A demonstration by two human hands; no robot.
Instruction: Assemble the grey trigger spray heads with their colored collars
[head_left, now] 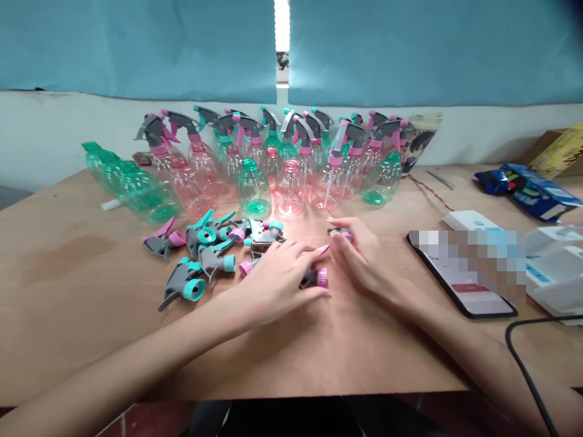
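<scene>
My left hand (285, 276) is curled over a grey and pink spray trigger head (314, 278), its pink collar showing between fingers and thumb. Just to the right, my right hand (362, 255) closes around another grey and pink trigger head (344, 233), mostly hidden by the fingers. Beside my left hand lie several loose trigger heads, among them a grey and teal one (184, 284) and a pink-levered one (164, 240). Behind the hands stand open-necked bottles, such as a green bottle (254, 188) and a pink bottle (291, 189).
Bottles fitted with trigger heads, such as a pink one (334, 173), line the back. Green bottles (146, 188) lean at the left. A phone (473, 297), white power adapters (553, 267), a black cable (517, 349) and a blue packet (542, 194) are at the right.
</scene>
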